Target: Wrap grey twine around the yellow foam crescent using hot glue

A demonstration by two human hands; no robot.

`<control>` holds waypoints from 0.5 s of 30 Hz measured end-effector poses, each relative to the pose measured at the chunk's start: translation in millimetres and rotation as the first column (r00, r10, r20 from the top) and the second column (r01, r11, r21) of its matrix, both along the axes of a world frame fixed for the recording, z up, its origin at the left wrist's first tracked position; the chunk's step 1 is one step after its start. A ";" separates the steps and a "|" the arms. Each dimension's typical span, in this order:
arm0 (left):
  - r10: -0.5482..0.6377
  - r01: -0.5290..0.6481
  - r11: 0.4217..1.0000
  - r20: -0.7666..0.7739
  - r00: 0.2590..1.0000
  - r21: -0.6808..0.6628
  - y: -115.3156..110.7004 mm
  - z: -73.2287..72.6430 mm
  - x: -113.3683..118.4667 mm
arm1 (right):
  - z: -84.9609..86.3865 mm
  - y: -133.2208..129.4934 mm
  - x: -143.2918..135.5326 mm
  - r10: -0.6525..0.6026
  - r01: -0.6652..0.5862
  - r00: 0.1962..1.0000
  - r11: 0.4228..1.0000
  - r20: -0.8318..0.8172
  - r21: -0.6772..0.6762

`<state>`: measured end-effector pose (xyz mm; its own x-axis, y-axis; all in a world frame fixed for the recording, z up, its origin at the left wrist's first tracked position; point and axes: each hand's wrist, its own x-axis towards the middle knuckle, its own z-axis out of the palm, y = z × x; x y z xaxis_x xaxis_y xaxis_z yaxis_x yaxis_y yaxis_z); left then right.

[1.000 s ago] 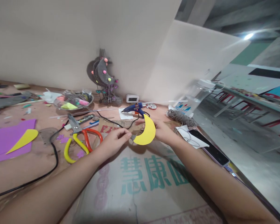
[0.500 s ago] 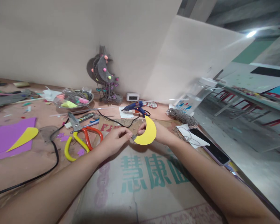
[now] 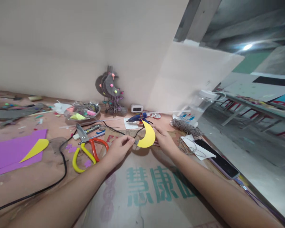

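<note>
Basically, L hand (image 3: pixel 120 147) is nearly closed, thumb + fingertips pinching a small grey bit (image 3: pixel 136 142) at the lower L end of the yellow crescent (image 3: pixel 150 136), which is up between both hands, above printed cardboard (image 3: pixel 118 202); R hand (image 3: pixel 162 139) is just beside the crescent's R edge, fingers partly bent + partly hidden, so can't tell how far open it is or if it grips anything; open scissors (image 3: pixel 83 136) w/ red + yellow handles lie just L of L hand; further L, a yellow offcut (image 3: pixel 39 147) sits on purple sheets (image 3: pixel 11 155); beyond the hands, a blue glue gun (image 3: pixel 136 118) is by a white paper square (image 3: pixel 131 124), w/ a small digital display (image 3: pixel 136 108) behind it; beyond L hand, a bowl (image 3: pixel 86 120) of clay-like bits and a grey moon ornament (image 3: pixel 110 85) w/ coloured balls; R of R hand, white paper (image 3: pixel 199 152) w/ loose string overlaps a phone (image 3: pixel 222 161); beyond that hand, grey yarn (image 3: pixel 186 126) + a clear bottle (image 3: pixel 200 103), white lid.
</note>
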<state>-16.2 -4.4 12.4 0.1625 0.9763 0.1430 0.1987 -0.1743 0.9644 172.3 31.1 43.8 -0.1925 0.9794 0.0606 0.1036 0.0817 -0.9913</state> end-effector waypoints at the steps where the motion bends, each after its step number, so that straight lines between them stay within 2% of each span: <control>1: 0.011 -0.011 1.000 0.013 1.000 -0.017 0.4 -0.1 0.2 | 0.3 0.7 1.4 -0.026 0.025 0.998 1.000 -0.052 -0.018; 4: 0.056 -0.056 0.998 0.016 0.998 -0.018 0.7 0.1 0.6 | -0.1 -3.9 3.6 -0.019 0.016 0.993 1.000 -0.118 -0.025; 9: 0.035 -0.035 0.998 0.007 0.999 0.046 0.7 -4.4 1.6 | -13.6 -27.2 2.7 0.057 -0.055 0.996 0.998 0.067 -0.030; 12: 0.006 -0.007 1.000 0.043 0.999 0.025 0.2 -6.0 3.2 | -23.3 -33.3 2.9 0.051 -0.047 0.996 0.998 0.070 -0.046; 15: -0.008 0.006 1.000 0.056 0.998 0.030 -1.7 -3.4 4.4 | -25.5 -33.8 2.8 0.030 -0.029 0.999 0.999 0.038 -0.026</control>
